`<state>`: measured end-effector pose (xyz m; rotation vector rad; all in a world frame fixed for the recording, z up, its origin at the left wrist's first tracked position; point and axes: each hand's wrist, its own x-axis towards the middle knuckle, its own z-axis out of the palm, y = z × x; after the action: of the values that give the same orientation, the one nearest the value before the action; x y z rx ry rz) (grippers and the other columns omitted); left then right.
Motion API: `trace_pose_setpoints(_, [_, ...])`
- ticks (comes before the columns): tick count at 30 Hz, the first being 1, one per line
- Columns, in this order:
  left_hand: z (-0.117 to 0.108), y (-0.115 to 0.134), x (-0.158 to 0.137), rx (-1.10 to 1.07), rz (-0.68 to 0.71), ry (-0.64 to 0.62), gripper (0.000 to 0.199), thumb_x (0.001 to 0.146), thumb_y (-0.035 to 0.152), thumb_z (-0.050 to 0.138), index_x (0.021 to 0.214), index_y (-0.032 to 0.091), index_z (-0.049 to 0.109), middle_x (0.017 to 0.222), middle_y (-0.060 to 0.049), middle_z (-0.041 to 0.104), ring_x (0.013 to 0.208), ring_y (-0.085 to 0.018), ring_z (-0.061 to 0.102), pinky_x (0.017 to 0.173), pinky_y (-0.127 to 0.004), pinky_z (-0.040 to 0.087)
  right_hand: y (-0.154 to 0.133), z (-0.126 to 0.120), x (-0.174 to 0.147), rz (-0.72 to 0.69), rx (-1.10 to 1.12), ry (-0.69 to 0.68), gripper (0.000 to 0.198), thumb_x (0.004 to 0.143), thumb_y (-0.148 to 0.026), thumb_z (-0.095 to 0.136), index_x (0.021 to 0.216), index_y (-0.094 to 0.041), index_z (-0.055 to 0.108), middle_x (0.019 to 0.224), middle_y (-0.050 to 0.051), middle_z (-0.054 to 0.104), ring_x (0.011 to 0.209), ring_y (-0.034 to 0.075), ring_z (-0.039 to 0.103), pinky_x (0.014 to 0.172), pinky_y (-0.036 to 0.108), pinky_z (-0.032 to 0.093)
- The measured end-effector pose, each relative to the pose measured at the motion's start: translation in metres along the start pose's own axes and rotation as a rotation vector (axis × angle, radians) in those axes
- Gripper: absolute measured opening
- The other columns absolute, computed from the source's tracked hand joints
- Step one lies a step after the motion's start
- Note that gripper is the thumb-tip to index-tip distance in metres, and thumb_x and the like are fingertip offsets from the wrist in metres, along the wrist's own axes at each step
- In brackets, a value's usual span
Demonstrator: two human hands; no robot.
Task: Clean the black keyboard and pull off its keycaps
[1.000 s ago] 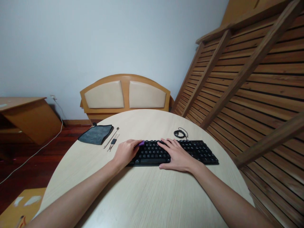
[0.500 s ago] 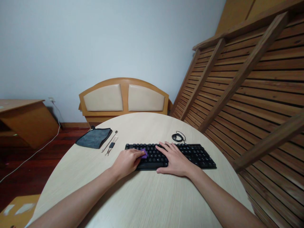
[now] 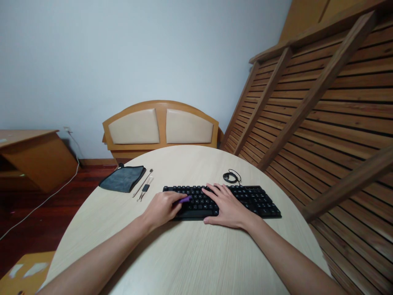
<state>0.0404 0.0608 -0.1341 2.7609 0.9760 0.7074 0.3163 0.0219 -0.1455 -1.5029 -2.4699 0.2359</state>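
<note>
My left hand (image 3: 161, 208) pinches a small purple thing (image 3: 185, 199) between thumb and fingers, its tip over the left part of the keyboard (image 3: 196, 214); I cannot tell what it is, as my fingers cover most of it. My right hand (image 3: 229, 209) lies palm down with fingers spread wide, holding nothing, across the middle of the keys, the thumb at the front edge. The keyboard lies flat on the round surface (image 3: 190, 262), its long edges running left to right. In front of it, a broad stretch of surface opens between my forearms. Behind it, another stretch runs back to the curved far rim, with the coiled cable (image 3: 229, 179) just behind the keyboard, right of my right hand. The keyboard's right end stands apart from the rim, with a narrower strip between. Off its left end, a gap separates it from the clip (image 3: 145, 188); a thin rod (image 3: 143, 183) lies just beside that, slanting. Left of the rod, the folded cloth (image 3: 123, 179) reaches the left rim. Past the rim, the headboard (image 3: 162, 123) stands behind and wooden slats (image 3: 307, 143) lean at the right.
</note>
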Motion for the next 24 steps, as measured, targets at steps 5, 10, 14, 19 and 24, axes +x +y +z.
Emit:
trace_pose_setpoints(5, [0.008, -0.009, 0.012, 0.067, -0.216, 0.131, 0.036, 0.09, 0.016, 0.05, 0.121, 0.021, 0.066, 0.115, -0.006, 0.073, 0.102, -0.024, 0.07, 0.091, -0.038, 0.056, -0.003, 0.0, 0.0, -0.005, -0.003, 0.006, 0.105, 0.067, -0.081, 0.061, 0.152, -0.027, 0.033, 0.159, 0.01, 0.027, 0.143, 0.039, 0.022, 0.117, 0.059, 0.014])
trace_pose_setpoints(10, [0.017, -0.004, 0.018, 0.136, -0.163, -0.026, 0.035, 0.093, 0.015, 0.048, 0.121, 0.025, 0.067, 0.119, -0.003, 0.071, 0.105, -0.024, 0.069, 0.09, -0.036, 0.056, -0.005, 0.001, 0.0, -0.001, -0.001, 0.002, 0.105, 0.068, -0.082, 0.059, 0.152, -0.026, 0.032, 0.16, 0.011, 0.026, 0.144, 0.039, 0.021, 0.117, 0.059, 0.014])
trace_pose_setpoints(14, [0.015, -0.002, 0.015, 0.16, -0.124, -0.085, 0.035, 0.094, 0.016, 0.049, 0.122, 0.026, 0.067, 0.121, -0.002, 0.07, 0.105, -0.024, 0.07, 0.091, -0.035, 0.056, -0.005, 0.0, 0.0, -0.003, 0.004, 0.001, 0.105, 0.068, -0.083, 0.059, 0.152, -0.026, 0.033, 0.16, 0.011, 0.026, 0.144, 0.04, 0.021, 0.117, 0.059, 0.014])
trace_pose_setpoints(19, [0.012, 0.0, 0.012, 0.137, -0.039, -0.106, 0.037, 0.092, 0.012, 0.05, 0.122, 0.025, 0.066, 0.12, -0.003, 0.07, 0.105, -0.024, 0.07, 0.089, -0.036, 0.057, -0.004, 0.0, -0.001, -0.006, -0.001, 0.004, 0.105, 0.067, -0.083, 0.059, 0.152, -0.027, 0.033, 0.159, 0.01, 0.027, 0.144, 0.04, 0.021, 0.117, 0.059, 0.014])
trace_pose_setpoints(24, [0.012, 0.005, 0.007, 0.116, 0.036, -0.098, 0.036, 0.092, 0.011, 0.049, 0.121, 0.023, 0.067, 0.118, -0.006, 0.072, 0.102, -0.023, 0.071, 0.086, -0.036, 0.058, -0.003, 0.002, -0.001, -0.011, -0.004, 0.008, 0.105, 0.067, -0.083, 0.059, 0.152, -0.028, 0.032, 0.16, 0.009, 0.027, 0.144, 0.04, 0.021, 0.117, 0.059, 0.013])
